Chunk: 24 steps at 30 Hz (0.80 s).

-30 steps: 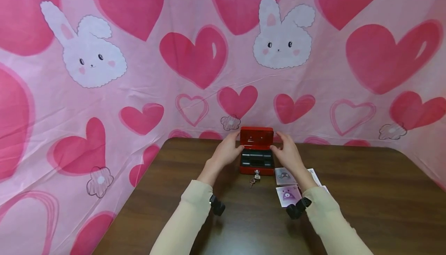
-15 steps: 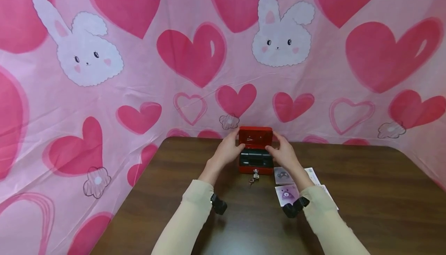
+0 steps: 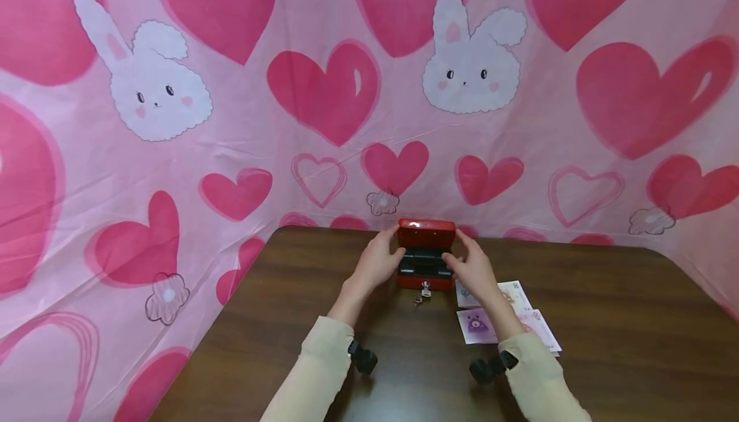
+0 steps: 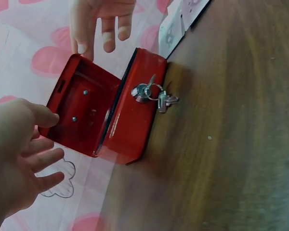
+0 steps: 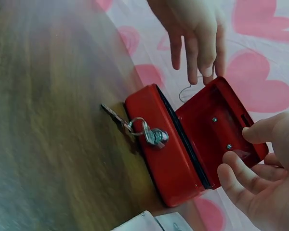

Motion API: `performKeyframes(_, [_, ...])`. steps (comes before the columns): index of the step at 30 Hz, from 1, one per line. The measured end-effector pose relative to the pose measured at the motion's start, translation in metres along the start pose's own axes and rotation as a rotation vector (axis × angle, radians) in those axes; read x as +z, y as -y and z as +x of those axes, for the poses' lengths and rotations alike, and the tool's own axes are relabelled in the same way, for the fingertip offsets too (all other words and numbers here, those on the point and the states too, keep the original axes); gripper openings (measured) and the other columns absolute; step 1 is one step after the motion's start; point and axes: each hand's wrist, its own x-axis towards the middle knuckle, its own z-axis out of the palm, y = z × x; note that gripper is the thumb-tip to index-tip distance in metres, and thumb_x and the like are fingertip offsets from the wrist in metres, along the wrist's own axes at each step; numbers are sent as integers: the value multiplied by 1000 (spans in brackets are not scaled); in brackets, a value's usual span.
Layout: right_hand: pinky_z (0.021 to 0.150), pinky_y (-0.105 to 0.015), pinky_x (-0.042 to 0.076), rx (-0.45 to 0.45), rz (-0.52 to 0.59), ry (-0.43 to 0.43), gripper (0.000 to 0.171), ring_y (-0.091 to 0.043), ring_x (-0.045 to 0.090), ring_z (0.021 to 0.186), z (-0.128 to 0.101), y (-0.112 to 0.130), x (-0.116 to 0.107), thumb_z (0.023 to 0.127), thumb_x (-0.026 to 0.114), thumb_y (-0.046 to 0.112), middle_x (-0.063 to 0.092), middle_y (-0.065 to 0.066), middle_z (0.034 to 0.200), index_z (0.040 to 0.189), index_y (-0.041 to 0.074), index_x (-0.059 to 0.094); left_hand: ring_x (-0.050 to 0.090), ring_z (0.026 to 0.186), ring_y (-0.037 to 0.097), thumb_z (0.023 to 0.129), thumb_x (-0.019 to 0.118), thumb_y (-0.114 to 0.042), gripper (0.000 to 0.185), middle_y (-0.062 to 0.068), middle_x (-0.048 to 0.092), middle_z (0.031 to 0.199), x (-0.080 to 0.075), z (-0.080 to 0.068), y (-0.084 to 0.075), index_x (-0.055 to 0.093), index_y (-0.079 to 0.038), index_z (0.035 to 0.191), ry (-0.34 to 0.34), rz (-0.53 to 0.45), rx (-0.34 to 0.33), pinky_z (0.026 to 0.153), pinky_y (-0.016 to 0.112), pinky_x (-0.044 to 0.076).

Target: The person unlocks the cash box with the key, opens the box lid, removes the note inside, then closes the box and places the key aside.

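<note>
A small red cash box point(image 3: 425, 282) stands near the table's far edge, its lid point(image 4: 82, 110) raised and tilted a little forward over the dark inner tray point(image 3: 424, 261). Keys on a ring point(image 4: 164, 99) hang from the lock point(image 5: 156, 137) on its front. My left hand point(image 3: 376, 260) holds the lid's left edge, thumb on the inner side and the other fingers outside. At the opposite edge, my right hand point(image 3: 475, 268) holds the lid, with its thumb point(image 5: 260, 132) at the rim.
Several play banknotes point(image 3: 476, 327) with printed animals lie right of the box, partly under my right forearm. The wooden table point(image 3: 606, 306) extends to both sides. A pink heart-patterned cloth point(image 3: 323, 11) hangs right behind the table.
The lid has tipped forward and lower over the box, and both hands have moved down slightly with it. The box itself has stayed in place.
</note>
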Motion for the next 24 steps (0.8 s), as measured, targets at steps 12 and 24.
performKeyframes(12, [61,-23,49,64,95,-59,63,-31,68,64,-18,-6,12,96,63,17,69,-28,105,152,7,37,53,133,29,97,63,-18,53,10,54,145,3,-22,8,47,-15,147,-35,-109,-38,111,50,42])
performKeyframes(24, [71,-30,60,45,181,-121,48,-21,66,102,-20,-10,9,97,63,13,59,-19,139,142,6,52,59,125,25,95,65,-14,41,10,65,132,8,-23,14,57,-10,135,-118,-137,17,110,45,44])
